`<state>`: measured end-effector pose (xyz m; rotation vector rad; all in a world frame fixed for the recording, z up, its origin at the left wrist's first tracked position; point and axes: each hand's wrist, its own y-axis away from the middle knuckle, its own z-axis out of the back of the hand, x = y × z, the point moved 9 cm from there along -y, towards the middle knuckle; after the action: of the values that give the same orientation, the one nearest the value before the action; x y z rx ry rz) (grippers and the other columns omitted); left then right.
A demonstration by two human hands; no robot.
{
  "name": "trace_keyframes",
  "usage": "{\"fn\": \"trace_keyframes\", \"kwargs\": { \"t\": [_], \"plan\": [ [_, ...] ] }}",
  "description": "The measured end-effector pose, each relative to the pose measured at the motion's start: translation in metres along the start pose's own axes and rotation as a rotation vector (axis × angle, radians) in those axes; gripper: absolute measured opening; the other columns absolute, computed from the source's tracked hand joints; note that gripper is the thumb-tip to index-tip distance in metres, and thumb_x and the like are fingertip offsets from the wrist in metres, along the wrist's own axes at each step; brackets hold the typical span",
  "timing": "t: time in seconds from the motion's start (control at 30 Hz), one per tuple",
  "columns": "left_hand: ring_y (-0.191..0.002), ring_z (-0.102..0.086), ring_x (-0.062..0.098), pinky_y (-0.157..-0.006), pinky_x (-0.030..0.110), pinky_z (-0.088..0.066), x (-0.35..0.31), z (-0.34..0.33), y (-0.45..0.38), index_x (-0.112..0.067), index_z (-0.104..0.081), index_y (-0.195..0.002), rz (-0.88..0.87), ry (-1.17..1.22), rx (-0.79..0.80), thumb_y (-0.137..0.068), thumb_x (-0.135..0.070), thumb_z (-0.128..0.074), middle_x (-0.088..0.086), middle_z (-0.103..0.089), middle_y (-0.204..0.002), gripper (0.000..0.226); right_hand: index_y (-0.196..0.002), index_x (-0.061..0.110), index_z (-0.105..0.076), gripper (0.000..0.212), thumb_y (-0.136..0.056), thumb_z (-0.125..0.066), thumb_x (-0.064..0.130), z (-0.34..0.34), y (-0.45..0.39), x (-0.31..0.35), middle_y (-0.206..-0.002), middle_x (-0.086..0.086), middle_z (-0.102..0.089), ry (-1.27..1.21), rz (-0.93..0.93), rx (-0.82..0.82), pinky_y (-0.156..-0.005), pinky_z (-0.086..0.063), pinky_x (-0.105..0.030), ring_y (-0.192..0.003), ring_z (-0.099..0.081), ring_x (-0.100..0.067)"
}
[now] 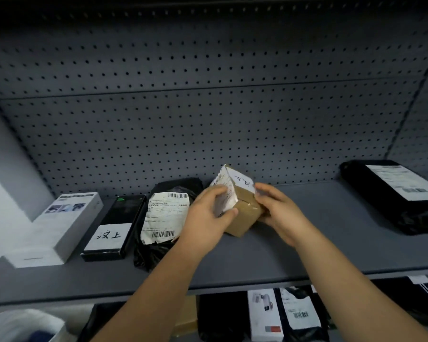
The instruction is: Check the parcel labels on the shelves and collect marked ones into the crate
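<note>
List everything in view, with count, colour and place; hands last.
cardboard box: one, brown with white handwritten label, tilted, held above middle of shelf
white box: one, white, left end of shelf
black box: one, black with white handwritten label, right of white box
black bag: one, black with crumpled white shipping label, beside black box
large black parcel: one, black with white label, right end of shelf
shelf: one, grey, pegboard behind
lower parcels: several, black and white, shelf below
left hand: grips cardboard box
right hand: grips cardboard box
</note>
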<state>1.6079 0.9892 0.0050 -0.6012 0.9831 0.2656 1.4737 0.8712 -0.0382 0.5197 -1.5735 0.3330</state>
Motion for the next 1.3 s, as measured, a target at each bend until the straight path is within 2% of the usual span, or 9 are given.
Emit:
{"fn": "trace_keyframes", "kwargs": {
  "t": [0.23, 0.4, 0.5, 0.57, 0.7, 0.9, 1.07, 1.17, 1.3],
  "plan": [
    [-0.133, -0.036, 0.001, -0.113, 0.020, -0.026, -0.013, -0.027, -0.004, -0.023, -0.062, -0.125, 0.036, -0.179, -0.004, -0.085, -0.031, -0.073, -0.015, -0.043, -0.141, 0.042, -0.098, 0.024, -0.065, 0.011, -0.100, -0.054, 0.022, 0.054, -0.007, -0.004, -0.108, 0.007, -0.064, 0.123, 0.038, -0.096, -0.089, -0.055, -0.032, -0.092, -0.061, -0.007],
    [-0.117, -0.053, 0.009, -0.103, 0.023, -0.040, 0.000, -0.015, 0.008, -0.017, -0.061, -0.123, 0.204, -0.159, -0.169, -0.089, -0.025, -0.068, -0.005, -0.056, -0.128, 0.035, -0.103, 0.029, -0.066, 0.011, -0.094, -0.062, 0.034, 0.032, -0.002, -0.002, -0.101, 0.011, -0.069, 0.211, 0.083, 0.161, -0.086, -0.056, -0.028, -0.095, -0.065, -0.005],
    [-0.098, -0.061, 0.009, -0.094, 0.032, -0.050, 0.008, -0.014, 0.016, -0.023, -0.061, -0.124, 0.345, -0.082, -0.173, -0.093, -0.028, -0.063, -0.004, -0.065, -0.112, 0.031, -0.102, 0.032, -0.063, 0.012, -0.091, -0.066, 0.035, 0.023, -0.003, -0.005, -0.105, 0.012, -0.068, 0.201, 0.092, 0.197, -0.084, -0.057, -0.029, -0.098, -0.065, -0.006],
    [-0.085, -0.060, 0.002, -0.084, 0.024, -0.051, 0.007, -0.014, 0.019, -0.026, -0.062, -0.122, 0.356, -0.082, -0.173, -0.094, -0.028, -0.062, -0.008, -0.065, -0.096, 0.029, -0.103, 0.031, -0.063, 0.012, -0.092, -0.065, 0.034, 0.021, -0.004, -0.007, -0.105, 0.013, -0.068, 0.194, 0.092, 0.202, -0.083, -0.057, -0.029, -0.097, -0.065, -0.007],
    [-0.064, -0.054, -0.009, -0.063, 0.003, -0.040, -0.002, -0.014, 0.019, -0.025, -0.067, -0.114, 0.272, -0.163, -0.159, -0.094, -0.025, -0.062, -0.010, -0.060, -0.083, 0.021, -0.123, 0.025, -0.062, 0.030, -0.096, -0.058, 0.037, 0.035, -0.011, -0.003, -0.111, 0.011, -0.066, 0.337, 0.132, 0.171, -0.096, -0.052, -0.041, -0.100, -0.064, -0.011],
    [-0.104, -0.051, 0.008, -0.093, 0.004, -0.029, -0.018, -0.011, 0.008, -0.020, -0.069, -0.115, -0.022, -0.432, -0.197, -0.091, -0.020, -0.066, -0.006, -0.056, -0.108, 0.024, -0.123, 0.028, -0.061, 0.031, -0.092, -0.064, 0.028, 0.060, -0.009, 0.027, -0.125, 0.008, -0.058, 0.448, 0.343, 0.023, -0.095, -0.041, -0.022, -0.108, -0.057, -0.007],
    [-0.135, -0.035, 0.015, -0.116, 0.028, -0.023, 0.004, -0.009, -0.021, -0.028, -0.061, -0.129, 0.084, -0.503, -0.047, -0.093, -0.034, -0.062, -0.006, -0.046, -0.142, 0.036, -0.140, 0.037, -0.041, 0.081, -0.070, -0.081, 0.049, 0.023, 0.016, 0.014, -0.139, 0.014, -0.029, 0.724, 0.410, 0.214, -0.108, -0.023, -0.021, -0.131, -0.025, -0.004],
    [-0.121, -0.046, 0.005, -0.109, 0.026, -0.034, 0.008, -0.011, -0.021, -0.029, -0.064, -0.123, 0.051, -0.439, 0.014, -0.091, -0.038, -0.062, -0.011, -0.050, -0.129, 0.033, -0.142, 0.042, -0.036, 0.085, -0.069, -0.079, 0.051, 0.022, 0.013, 0.010, -0.142, 0.016, -0.022, 0.759, 0.384, 0.189, -0.108, -0.024, -0.024, -0.134, -0.019, -0.005],
    [-0.095, -0.053, 0.002, -0.088, 0.016, -0.041, -0.005, -0.005, -0.013, -0.023, -0.069, -0.105, -0.112, -0.437, -0.059, -0.089, -0.030, -0.066, -0.011, -0.056, -0.103, 0.018, -0.134, 0.047, -0.046, 0.070, -0.078, -0.072, 0.015, 0.047, 0.001, 0.012, -0.151, 0.014, -0.021, 0.654, 0.325, 0.170, -0.100, -0.025, -0.013, -0.141, -0.022, -0.008]
  ]
}}
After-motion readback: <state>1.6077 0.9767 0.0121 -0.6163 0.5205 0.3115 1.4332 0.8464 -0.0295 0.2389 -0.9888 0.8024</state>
